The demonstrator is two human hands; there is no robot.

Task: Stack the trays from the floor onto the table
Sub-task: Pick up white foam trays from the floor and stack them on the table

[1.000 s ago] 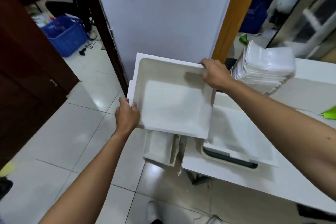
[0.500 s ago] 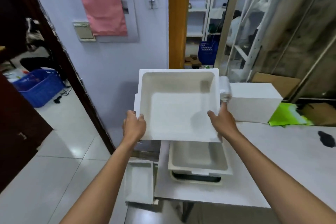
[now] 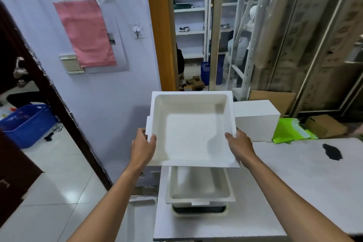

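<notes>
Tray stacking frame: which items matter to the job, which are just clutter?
Job:
- held tray
- left hand
- right hand
- tray on the table
- tray on the floor
- table

Clutter:
- white box
- green sheet
- blue basket
- pink paper

Both hands, left (image 3: 142, 148) and right (image 3: 238, 146), hold a white tray (image 3: 191, 129) above the table (image 3: 294, 192).

You have no readable text, label, brand or number anywhere here. The pink sheet (image 3: 86, 33) on the wall is blank. The beige panel (image 3: 71, 64) just beside it shows nothing legible.
</notes>
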